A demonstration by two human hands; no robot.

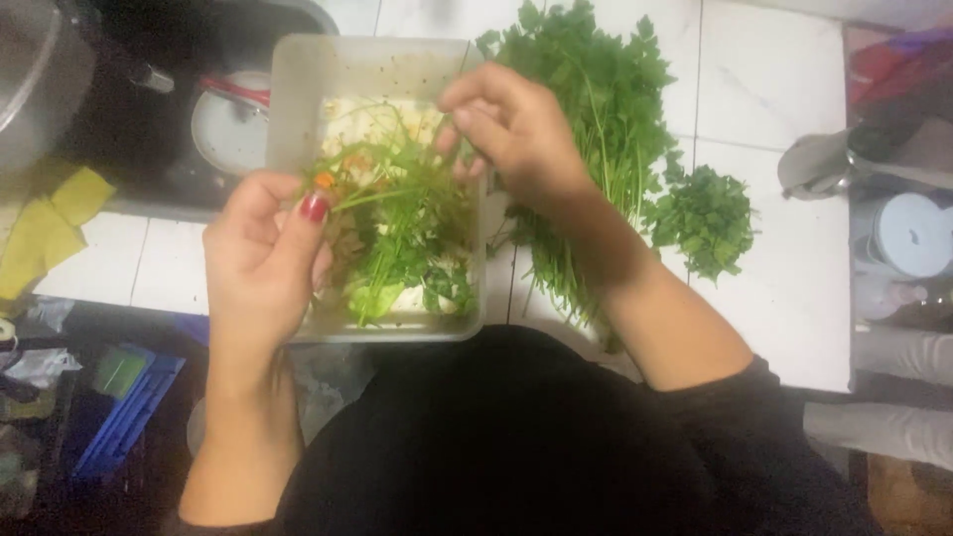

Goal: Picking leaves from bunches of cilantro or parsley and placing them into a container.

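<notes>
My left hand pinches the lower end of a green herb sprig over a clear plastic tub. At the sprig's upper end, my right hand has its fingers closed on the stems. The tub holds stems, leaf scraps and bits of orange and pale peel. A large bunch of leafy herbs lies on the white tiled counter just right of the tub, partly under my right forearm. A small pile of picked leaves sits further right.
A dark sink with a plate and a pot rim is at the upper left, a yellow cloth beside it. White containers and a grey object stand at the right edge. Blue plastic items lie below the counter on the left.
</notes>
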